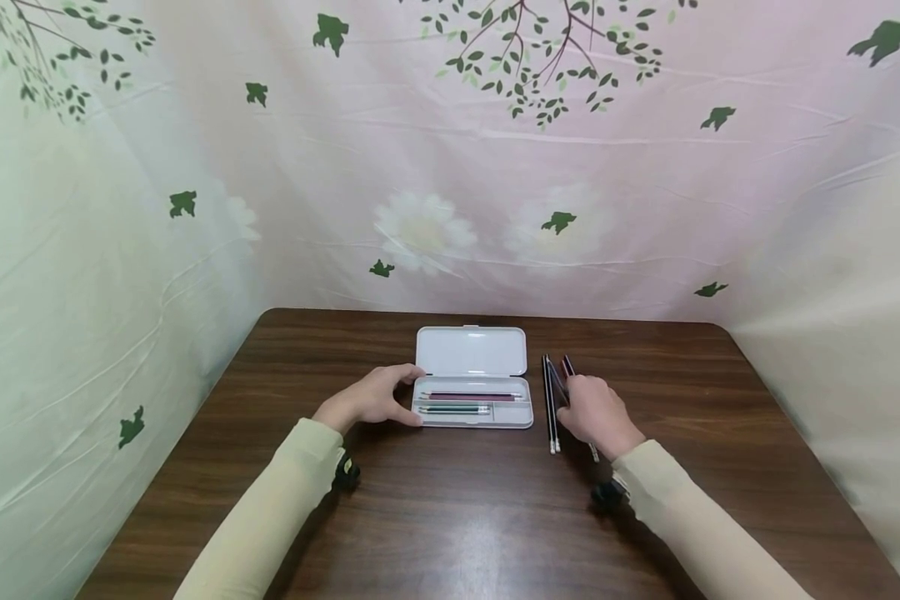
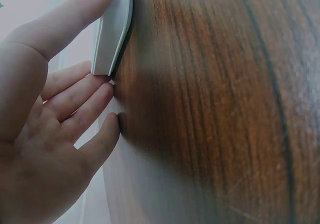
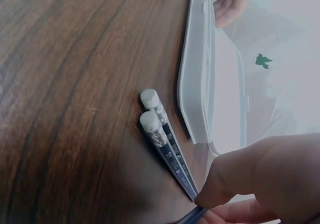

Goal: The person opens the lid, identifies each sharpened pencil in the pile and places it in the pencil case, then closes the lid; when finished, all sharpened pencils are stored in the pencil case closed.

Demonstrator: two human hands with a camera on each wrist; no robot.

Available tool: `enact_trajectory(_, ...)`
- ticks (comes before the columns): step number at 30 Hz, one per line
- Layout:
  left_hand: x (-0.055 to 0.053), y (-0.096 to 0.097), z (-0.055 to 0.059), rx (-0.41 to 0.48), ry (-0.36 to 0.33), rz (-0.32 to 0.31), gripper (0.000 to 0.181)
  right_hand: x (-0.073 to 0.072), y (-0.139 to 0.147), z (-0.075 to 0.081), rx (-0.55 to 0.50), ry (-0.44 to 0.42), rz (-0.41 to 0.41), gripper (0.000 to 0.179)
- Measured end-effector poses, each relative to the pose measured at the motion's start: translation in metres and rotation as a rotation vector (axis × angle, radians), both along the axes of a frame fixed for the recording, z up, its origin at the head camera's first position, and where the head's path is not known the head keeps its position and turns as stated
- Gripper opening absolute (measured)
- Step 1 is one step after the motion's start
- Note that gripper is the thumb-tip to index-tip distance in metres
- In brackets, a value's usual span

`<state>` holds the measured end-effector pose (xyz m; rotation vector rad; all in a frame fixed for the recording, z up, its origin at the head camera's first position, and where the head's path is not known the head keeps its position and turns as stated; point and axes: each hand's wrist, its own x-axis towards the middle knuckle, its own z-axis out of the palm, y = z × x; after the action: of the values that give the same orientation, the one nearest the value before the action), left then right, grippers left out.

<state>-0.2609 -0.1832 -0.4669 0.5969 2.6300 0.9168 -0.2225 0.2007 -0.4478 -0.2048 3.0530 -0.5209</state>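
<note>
A white pencil case (image 1: 512,414) lies open on the table, its lid (image 1: 471,351) folded back. Inside are reddish pencils (image 1: 471,397) in the rear compartment and shorter greenish ones (image 1: 453,410) in front. My left hand (image 1: 375,396) holds the case's left end, thumb at the front corner and forefinger toward the hinge side. To the right of the case, dark pencils (image 1: 550,408) with white erasers lie on the wood. My right hand (image 1: 594,412) pinches a dark pencil (image 3: 191,217) between thumb and fingers; much of it is hidden by the hand.
The brown wooden table (image 1: 450,517) has rounded far corners. A pale cloth (image 1: 450,167) printed with leaves, birds and flowers hangs behind it and at both sides. The case's raised lid edge stands nearest the back.
</note>
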Motion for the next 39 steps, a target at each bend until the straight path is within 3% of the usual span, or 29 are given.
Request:
enact_trajectory(12,-0.001,-0.001,-0.002,-0.002,-0.003,-0.001,0.084,0.005,0.005,0.008,-0.046,0.092,0.041,0.019)
enact_trajectory(26,-0.002,-0.001,-0.002,0.002,-0.011,0.005,0.084,0.005,-0.002,0.005,-0.086,0.213,0.169,0.019)
enact_trajectory(39,-0.002,-0.001,-0.003,0.006,-0.006,0.0,0.083,-0.004,-0.021,0.0,-0.067,0.265,0.317,0.02)
